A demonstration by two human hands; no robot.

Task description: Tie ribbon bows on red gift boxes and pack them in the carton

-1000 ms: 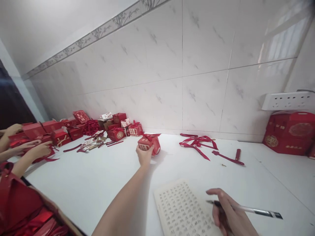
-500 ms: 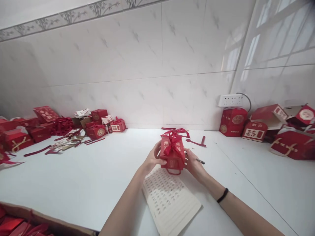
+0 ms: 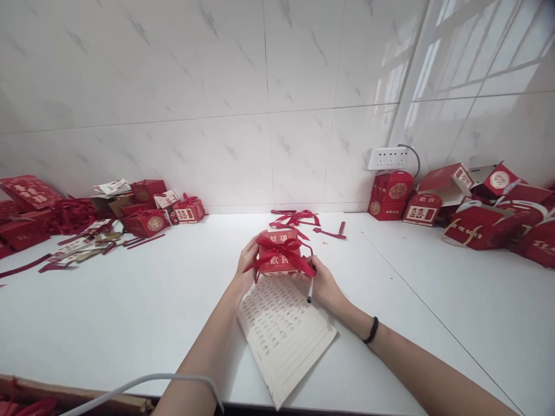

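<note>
A small red gift box [image 3: 280,267] with gold characters and a red ribbon bow [image 3: 282,247] is held up above the top of a notebook [image 3: 290,346]. My left hand [image 3: 246,267] wraps round its left side, the fingers partly behind it. On the other side, my right hand [image 3: 326,283] has its fingertips at the box's right edge and a loose ribbon end. A pen [image 3: 310,289] is tucked in that same hand, its dark end pointing down. Rows of handwriting cover much of the notebook page.
Red ribbon pieces [image 3: 295,219] lie behind the box. At left are several red boxes [image 3: 145,222], paper tags [image 3: 82,245] and a ribbon heap [image 3: 71,215]. More boxes [image 3: 422,208] stand at right under a power strip [image 3: 387,158]. A pale cable [image 3: 173,377] crosses my left forearm.
The box has been turned, so its bow and gold characters now face me. In my right hand the pen has swung from pointing right to pointing down. The camera view has shifted down and right.
</note>
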